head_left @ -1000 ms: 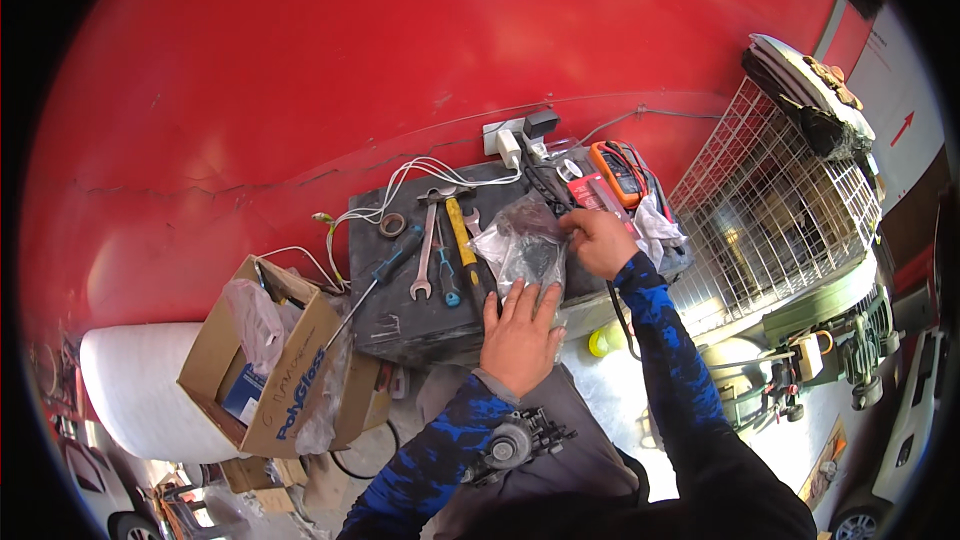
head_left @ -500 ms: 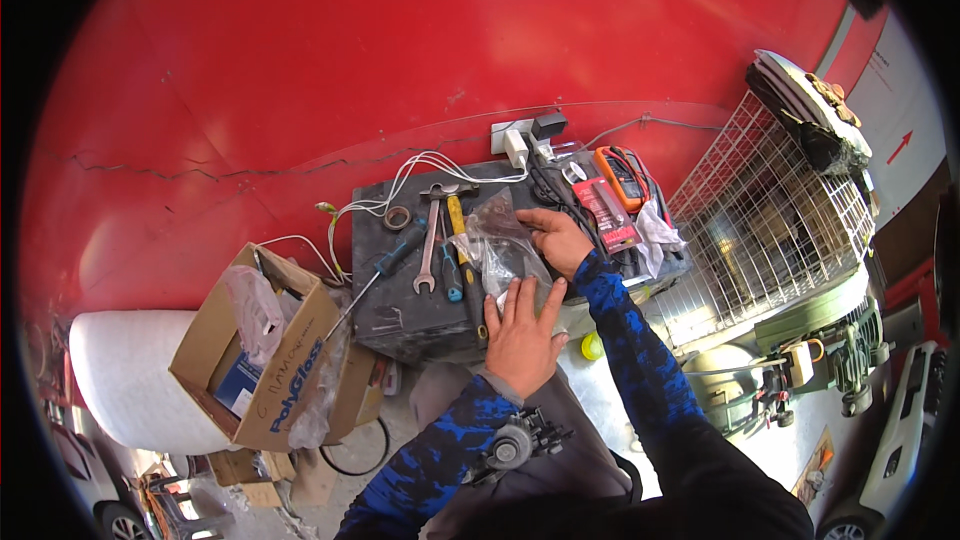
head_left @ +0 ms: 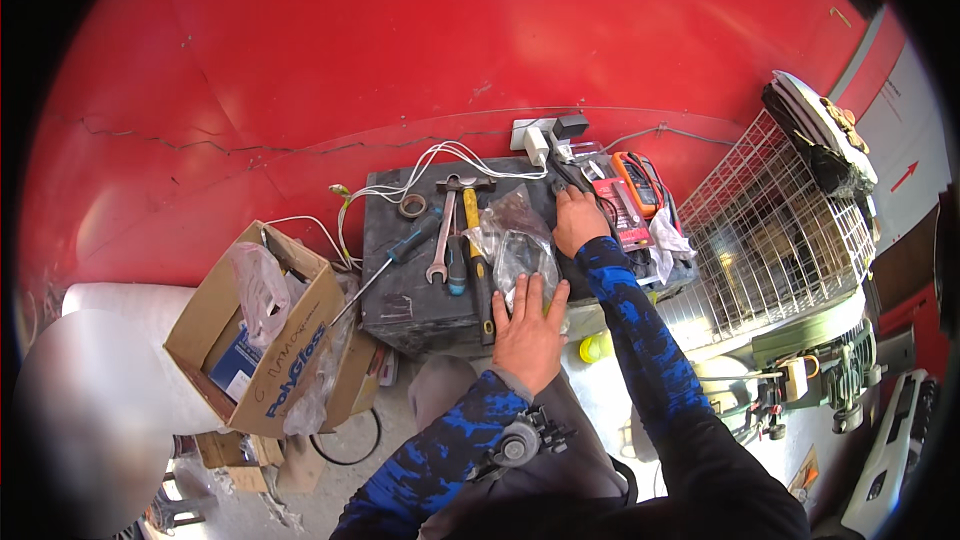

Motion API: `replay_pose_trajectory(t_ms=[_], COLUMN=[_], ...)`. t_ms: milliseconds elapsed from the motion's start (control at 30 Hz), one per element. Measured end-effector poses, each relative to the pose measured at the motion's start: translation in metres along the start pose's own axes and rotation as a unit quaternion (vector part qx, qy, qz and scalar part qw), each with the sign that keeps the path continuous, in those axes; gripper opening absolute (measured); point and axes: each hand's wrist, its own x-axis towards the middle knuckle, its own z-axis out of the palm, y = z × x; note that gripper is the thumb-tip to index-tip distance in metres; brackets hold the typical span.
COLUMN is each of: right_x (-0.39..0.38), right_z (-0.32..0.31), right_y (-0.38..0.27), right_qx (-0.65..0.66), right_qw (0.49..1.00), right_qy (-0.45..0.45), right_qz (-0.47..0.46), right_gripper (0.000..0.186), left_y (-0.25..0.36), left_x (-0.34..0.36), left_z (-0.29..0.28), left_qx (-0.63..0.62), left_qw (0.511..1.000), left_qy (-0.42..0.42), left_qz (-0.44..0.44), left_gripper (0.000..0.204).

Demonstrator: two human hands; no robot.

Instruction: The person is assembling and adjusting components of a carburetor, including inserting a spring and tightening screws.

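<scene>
Bag [head_left: 518, 242] lies unlifted under my left hand [head_left: 530, 338], fingers spread apart; black cables [head_left: 574, 174] lie just beyond my right hand [head_left: 580, 222], whose grip I cannot tell.

Seeing glossy red wall [head_left: 400, 40] across the upper frame, with a jagged dark line [head_left: 230, 149] at left and a white socket plate [head_left: 519, 135] near center. Got a dark worktop [head_left: 405, 290] mid-frame, wire cage [head_left: 800, 230] at right, pale panel [head_left: 900, 140] upper right. Showing grey floor [head_left: 345, 480] below, blown out by bright light lower right of center.
</scene>
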Motion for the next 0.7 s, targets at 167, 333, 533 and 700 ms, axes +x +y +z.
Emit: replay_pose_trajectory(t_ms=[167, 333, 533, 700], right_x=[0.031, 0.043, 0.027, 0.018], right_z=[0.023, 0.011, -0.004, -0.018], right_y=[0.012, -0.009, -0.007, 0.028], right_qx=[-0.105, -0.110, 0.029, 0.167], right_qw=[0.994, 0.992, 0.998, 0.984], right_qy=[-0.038, -0.051, -0.056, -0.026], right_qz=[0.016, 0.043, 0.025, 0.046], right_gripper=[0.037, 0.029, 0.029, 0.033], left_y=[0.001, -0.002, -0.007, -0.012], left_x=[0.000, -0.004, -0.006, -0.004], left_z=[0.001, -0.002, 0.002, 0.012], left_qx=[-0.009, -0.011, -0.013, 0.023], left_qw=[1.000, 1.000, 1.000, 0.999], left_qy=[-0.001, 0.002, 0.010, 0.031], left_qz=[0.006, 0.004, 0.005, 0.004], left_gripper=[0.080, 0.080, 0.076, 0.073])
